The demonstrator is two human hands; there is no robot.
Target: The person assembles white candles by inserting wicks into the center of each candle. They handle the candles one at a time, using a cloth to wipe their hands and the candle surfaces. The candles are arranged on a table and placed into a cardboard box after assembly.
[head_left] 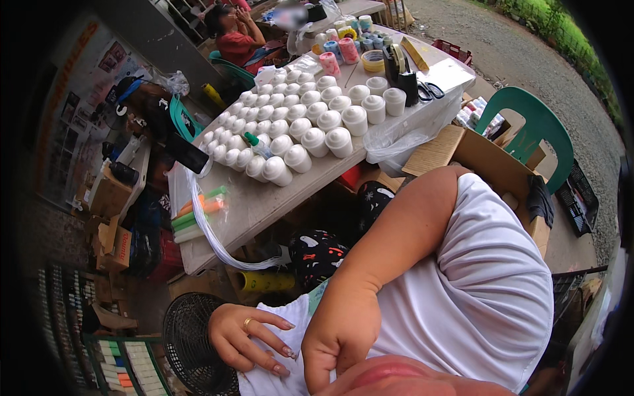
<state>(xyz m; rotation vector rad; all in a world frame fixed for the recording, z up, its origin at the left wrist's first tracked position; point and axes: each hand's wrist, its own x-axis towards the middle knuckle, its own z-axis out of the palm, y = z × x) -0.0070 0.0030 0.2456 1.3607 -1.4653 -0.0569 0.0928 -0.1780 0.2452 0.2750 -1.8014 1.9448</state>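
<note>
My left hand (pixel 247 340) is open in the lower part of the view, fingers spread over white cloth, with a gold ring on one finger. Right beside it is my right hand (pixel 343 327), bent in at the wrist with its fingers curled. Its fingertips are hidden at the lower edge, so I cannot see what they grip. Beyond both hands stands a long table (pixel 261 208) with rows of white cylinders with domed tops (pixel 314 140). Among these lies a small green-capped bottle (pixel 259 145). A bundle of white cords (pixel 206 228) hangs over the near edge beside green and orange sticks (pixel 198 212).
A tape dispenser (pixel 398 66), scissors (pixel 430 90) and pink patterned cylinders (pixel 349 51) stand farther along the table. An open cardboard box (pixel 485 162) and green chair (pixel 528 125) are at right. A black basket (pixel 191 343) is near my left hand. Two people sit beyond the table.
</note>
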